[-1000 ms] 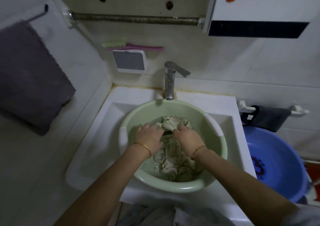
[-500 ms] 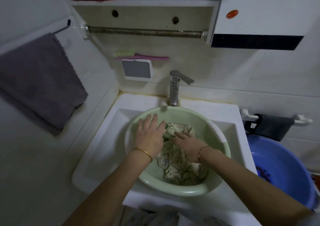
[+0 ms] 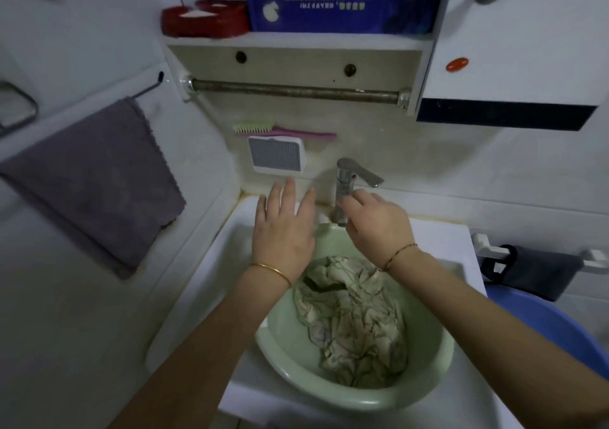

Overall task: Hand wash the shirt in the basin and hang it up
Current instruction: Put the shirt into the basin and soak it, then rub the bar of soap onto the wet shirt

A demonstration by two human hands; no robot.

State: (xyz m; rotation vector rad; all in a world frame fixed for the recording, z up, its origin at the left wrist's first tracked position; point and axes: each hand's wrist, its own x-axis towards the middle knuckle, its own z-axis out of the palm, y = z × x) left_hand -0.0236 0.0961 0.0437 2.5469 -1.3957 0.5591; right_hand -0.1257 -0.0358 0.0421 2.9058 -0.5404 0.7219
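The shirt (image 3: 354,323) lies all crumpled in the green basin (image 3: 425,376), and the basin sits in the white sink (image 3: 204,283). No hand is touching the shirt. The left hand (image 3: 283,231) is flat and held up above the far edge of the basin, with its fingers straight and spread a little apart, holding nothing. The right hand (image 3: 375,227) is up at the tap (image 3: 344,191). Its fingers are bent and reach to the tap's metal stem, but I cannot tell if they are gripping it or only touching it. Each wrist has a thin gold bracelet. A grey towel (image 3: 95,178) hangs on the wall to the left. A pink brush (image 3: 280,130) rests above a small white box on the back wall. A blue tub (image 3: 543,329) sits just to the right of the sink.
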